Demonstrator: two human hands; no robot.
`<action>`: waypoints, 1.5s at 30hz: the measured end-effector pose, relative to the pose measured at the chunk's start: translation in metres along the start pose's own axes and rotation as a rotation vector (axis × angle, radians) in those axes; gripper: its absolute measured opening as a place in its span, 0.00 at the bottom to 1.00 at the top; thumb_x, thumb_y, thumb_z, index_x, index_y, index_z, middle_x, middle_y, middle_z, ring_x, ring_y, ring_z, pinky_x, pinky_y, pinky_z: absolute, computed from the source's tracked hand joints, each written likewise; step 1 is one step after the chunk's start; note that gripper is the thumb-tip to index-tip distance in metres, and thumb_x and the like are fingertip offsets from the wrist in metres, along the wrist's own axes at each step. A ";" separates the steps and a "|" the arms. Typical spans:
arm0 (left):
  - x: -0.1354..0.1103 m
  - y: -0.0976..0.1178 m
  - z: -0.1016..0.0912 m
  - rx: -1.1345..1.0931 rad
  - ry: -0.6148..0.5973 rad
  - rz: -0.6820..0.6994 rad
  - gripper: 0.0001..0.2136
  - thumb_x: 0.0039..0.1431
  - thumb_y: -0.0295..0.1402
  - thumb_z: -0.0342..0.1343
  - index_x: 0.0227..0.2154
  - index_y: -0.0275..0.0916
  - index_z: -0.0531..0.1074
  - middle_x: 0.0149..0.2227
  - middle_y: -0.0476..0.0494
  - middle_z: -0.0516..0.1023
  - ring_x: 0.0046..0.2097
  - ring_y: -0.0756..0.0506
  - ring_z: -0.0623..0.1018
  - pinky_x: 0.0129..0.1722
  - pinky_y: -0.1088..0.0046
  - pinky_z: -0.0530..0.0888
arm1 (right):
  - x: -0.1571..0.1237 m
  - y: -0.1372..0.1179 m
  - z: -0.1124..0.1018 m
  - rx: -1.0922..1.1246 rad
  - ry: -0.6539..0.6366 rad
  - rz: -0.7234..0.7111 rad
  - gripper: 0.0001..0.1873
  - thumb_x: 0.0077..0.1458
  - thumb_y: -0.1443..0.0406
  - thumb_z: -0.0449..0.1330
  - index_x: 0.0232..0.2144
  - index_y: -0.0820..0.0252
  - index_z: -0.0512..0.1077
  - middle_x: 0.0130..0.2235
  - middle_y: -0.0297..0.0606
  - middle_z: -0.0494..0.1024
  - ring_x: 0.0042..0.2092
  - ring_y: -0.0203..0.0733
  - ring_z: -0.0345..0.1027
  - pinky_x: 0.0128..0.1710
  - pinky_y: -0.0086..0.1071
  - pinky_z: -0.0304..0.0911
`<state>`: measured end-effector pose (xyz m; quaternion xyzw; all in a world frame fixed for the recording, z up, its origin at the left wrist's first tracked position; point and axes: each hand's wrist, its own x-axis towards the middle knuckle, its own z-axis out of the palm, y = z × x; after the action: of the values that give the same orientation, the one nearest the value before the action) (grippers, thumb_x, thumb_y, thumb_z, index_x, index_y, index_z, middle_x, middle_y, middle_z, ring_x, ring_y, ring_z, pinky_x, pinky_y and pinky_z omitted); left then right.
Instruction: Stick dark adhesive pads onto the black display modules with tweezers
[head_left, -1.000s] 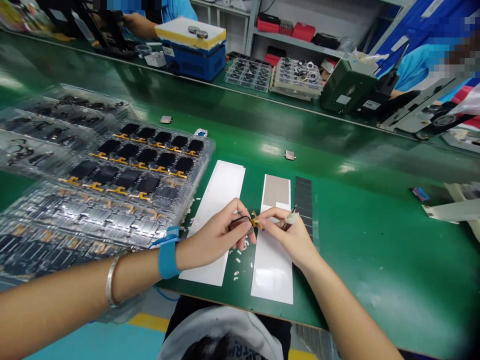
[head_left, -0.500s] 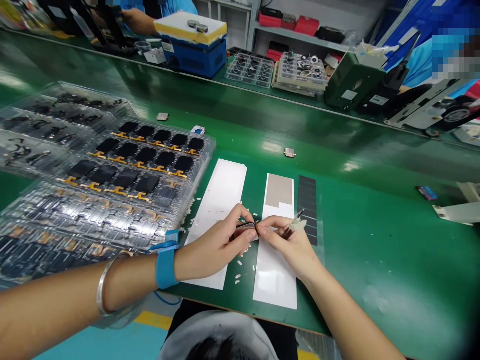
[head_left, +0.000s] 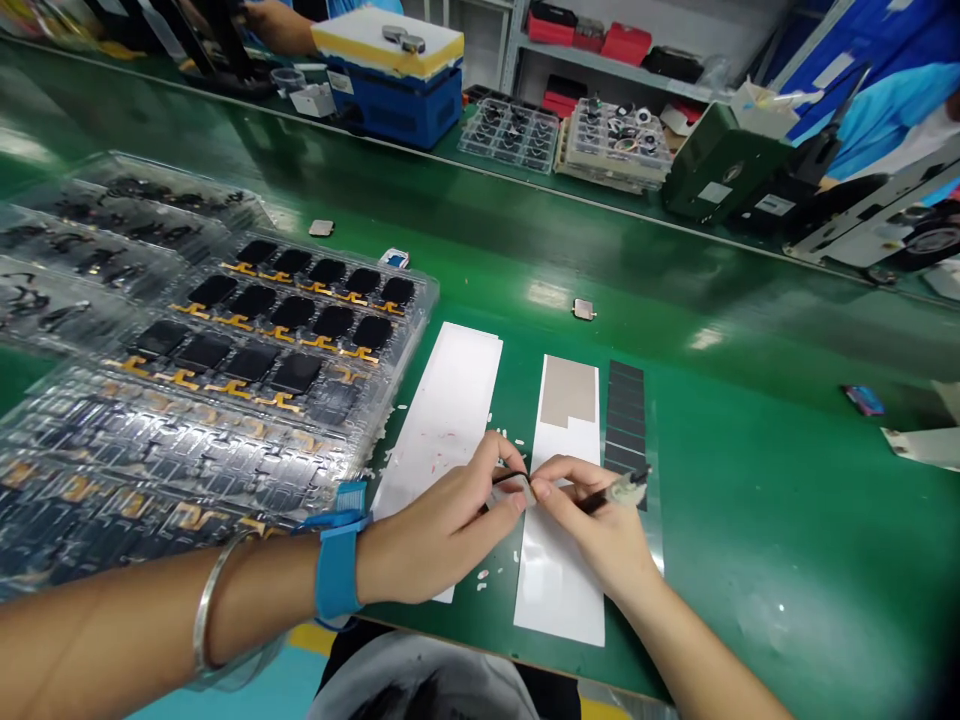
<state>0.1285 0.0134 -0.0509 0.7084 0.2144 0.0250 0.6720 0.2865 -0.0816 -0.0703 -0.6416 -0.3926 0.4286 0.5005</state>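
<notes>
Between thumb and bent forefinger, my left hand (head_left: 450,525) grips a small display module (head_left: 516,486) with a black edge and a pale, shiny face. The fingers partly cover it. My right hand (head_left: 596,515) is closed, its thumb and forefinger pinching at the module's right end. What those fingertips grasp there is too small to make out. A slim dark tool (head_left: 595,501) with a pale wrapping lies held across that same hand; its exact kind is unclear. Beneath the hands are a white sheet (head_left: 461,385) and a white strip with a grey-beige patch (head_left: 559,590).
Clear plastic trays (head_left: 420,300) at left carry several black display modules (head_left: 296,373). A strip of dark stickers (head_left: 625,410) lies right of the white strip. Small white scraps (head_left: 482,575) are scattered between the sheets. A blue box (head_left: 405,105) stands on the far ledge, near another person's hand (head_left: 281,25).
Both hands have shifted slightly right and down in view, along with the surroundings. The wrapped tool in my right hand now points more to the right. The pinch on the module continues.
</notes>
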 end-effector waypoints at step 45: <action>0.003 -0.002 0.000 -0.187 -0.078 -0.026 0.03 0.68 0.32 0.41 0.41 0.43 0.52 0.25 0.57 0.59 0.29 0.51 0.60 0.28 0.71 0.58 | -0.014 0.007 0.019 0.219 -0.022 -0.032 0.11 0.61 0.60 0.58 0.29 0.57 0.64 0.24 0.30 0.74 0.21 0.32 0.66 0.23 0.27 0.60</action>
<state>0.1307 0.0148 -0.0537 0.6401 0.1941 0.0087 0.7433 0.2641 -0.0900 -0.0772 -0.5718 -0.3591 0.4677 0.5703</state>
